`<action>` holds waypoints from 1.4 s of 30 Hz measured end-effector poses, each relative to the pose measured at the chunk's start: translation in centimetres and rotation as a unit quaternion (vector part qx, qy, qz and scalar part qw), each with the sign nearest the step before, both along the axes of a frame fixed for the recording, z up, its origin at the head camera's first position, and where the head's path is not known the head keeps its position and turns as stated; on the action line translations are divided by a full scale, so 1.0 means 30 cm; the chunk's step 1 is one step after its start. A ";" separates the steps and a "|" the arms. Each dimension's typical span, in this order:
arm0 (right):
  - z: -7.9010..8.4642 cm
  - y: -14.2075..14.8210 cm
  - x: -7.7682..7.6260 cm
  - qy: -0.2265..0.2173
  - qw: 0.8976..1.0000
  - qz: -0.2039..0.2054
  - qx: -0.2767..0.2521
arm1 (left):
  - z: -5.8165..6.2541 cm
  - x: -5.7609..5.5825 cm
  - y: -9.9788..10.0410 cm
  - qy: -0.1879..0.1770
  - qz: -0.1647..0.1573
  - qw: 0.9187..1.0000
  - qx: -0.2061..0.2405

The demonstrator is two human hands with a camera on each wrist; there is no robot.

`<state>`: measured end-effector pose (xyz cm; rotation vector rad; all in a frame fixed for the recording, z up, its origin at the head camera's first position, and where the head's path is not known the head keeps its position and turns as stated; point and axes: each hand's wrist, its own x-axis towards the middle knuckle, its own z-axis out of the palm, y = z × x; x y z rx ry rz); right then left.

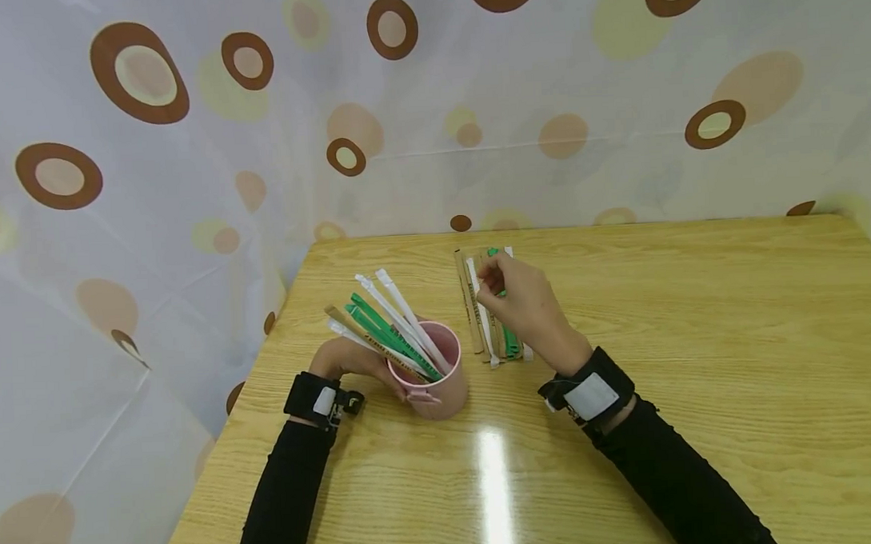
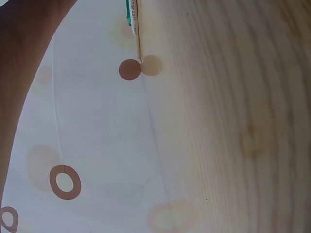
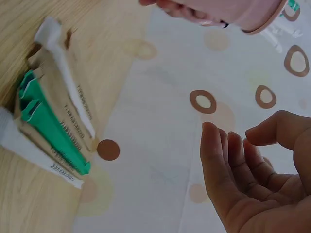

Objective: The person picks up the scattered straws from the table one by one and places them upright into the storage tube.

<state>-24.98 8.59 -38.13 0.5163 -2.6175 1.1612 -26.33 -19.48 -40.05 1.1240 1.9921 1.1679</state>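
My left hand (image 1: 348,360) holds a pink cup (image 1: 441,396) by its left side, with the thumb near the front and the other fingers mostly hidden behind. Paper-wrapped straws (image 1: 389,334) in white, green and brown lean out of the cup toward the back left. To the right, my right hand (image 1: 529,302) hovers over a row of wrapped straws lying on the table, partly covering them in the head view. Its fingers (image 3: 214,160) are loosely bent with nothing between them. The row holds brown (image 3: 63,97), green (image 3: 56,131) and white straws (image 3: 73,80).
A wooden table (image 1: 718,334) lies under both hands. Behind it and along the left hangs a pale cloth (image 1: 429,96) patterned with brown and yellow spots. The left wrist view shows mostly the tabletop and cloth, with straw ends (image 2: 139,39) at the top.
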 end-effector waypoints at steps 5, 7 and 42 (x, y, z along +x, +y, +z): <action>-0.045 0.055 -0.062 -0.062 0.997 -0.024 0.035 | -0.018 -0.018 -0.003 -0.001 -0.028 0.999 0.019; -0.059 0.077 -0.087 -0.099 0.993 -0.029 0.058 | -0.027 -0.025 -0.008 0.005 -0.031 0.999 0.021; -0.161 0.075 -0.221 -0.215 0.949 -0.089 0.211 | -0.009 -0.002 -0.006 0.001 -0.006 1.000 0.018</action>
